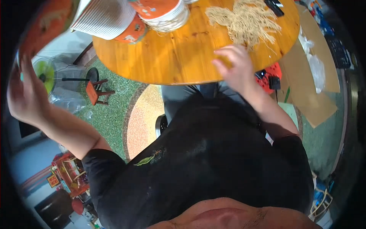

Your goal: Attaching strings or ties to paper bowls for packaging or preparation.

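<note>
My left hand (28, 93) is raised at the far left, its fingers closed on the lower end of an orange printed paper tub (47, 26), partly cut off by the picture's rim. Beside it, a leaning stack of white-rimmed paper tubs (108, 19) rests on the round wooden table (167, 63). Another stack of tubs (167, 17), orange on top, stands to its right with thin cord around its lower part. My right hand (236, 66) hovers over the table's near edge, fingers apart and holding nothing. Just beyond it lies a loose heap of tan strings (249, 23).
A small black object (274, 7) lies at the table's far right. Below the table's right side is a red perforated stool (272, 76). Flattened cardboard (309, 84) covers the floor there. At left stand a small wooden stool (97, 91) and a plastic-wrapped fan (45, 76).
</note>
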